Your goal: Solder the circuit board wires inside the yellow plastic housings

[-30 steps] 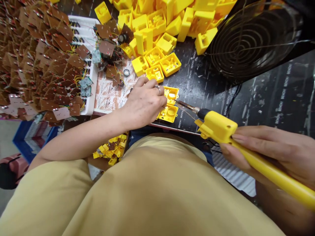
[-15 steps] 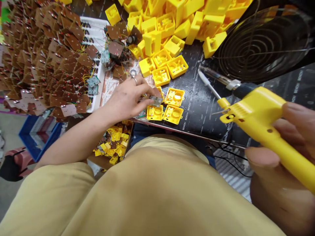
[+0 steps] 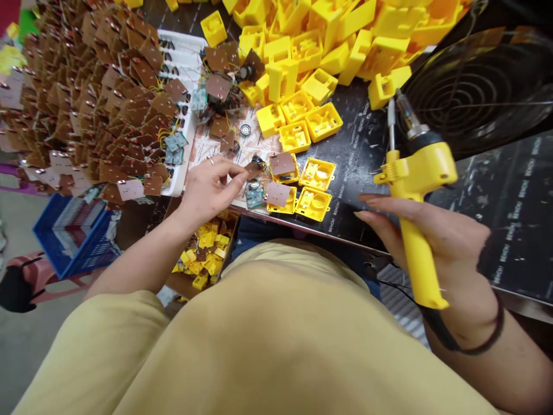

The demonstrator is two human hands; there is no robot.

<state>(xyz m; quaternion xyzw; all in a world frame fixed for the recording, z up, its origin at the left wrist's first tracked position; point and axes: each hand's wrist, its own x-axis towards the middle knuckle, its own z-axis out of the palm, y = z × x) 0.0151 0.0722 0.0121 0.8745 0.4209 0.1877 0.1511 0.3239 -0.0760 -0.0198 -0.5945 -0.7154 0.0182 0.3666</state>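
My left hand (image 3: 211, 187) rests at the near edge of the bench, fingers pinched on a small brown circuit board (image 3: 253, 169) with wired parts. Just right of it lie yellow plastic housings (image 3: 317, 173); two of them carry brown boards (image 3: 281, 163) on top. My right hand (image 3: 436, 236) holds a yellow soldering gun (image 3: 412, 190) upright by its handle, its metal tip (image 3: 401, 106) pointing away from me, above the black mat (image 3: 358, 155).
A big heap of brown circuit boards (image 3: 99, 98) fills the left, with a white tray (image 3: 184, 115) beside it. Yellow housings (image 3: 319, 40) pile up at the back. A black wire fan guard (image 3: 479, 80) stands right. A box of yellow scraps (image 3: 205, 259) and a blue crate (image 3: 69, 225) sit below.
My right hand has swung the soldering gun from pointing left at the housings to standing upright. My left hand has drawn back left with a board; brown boards now lie on two housings.
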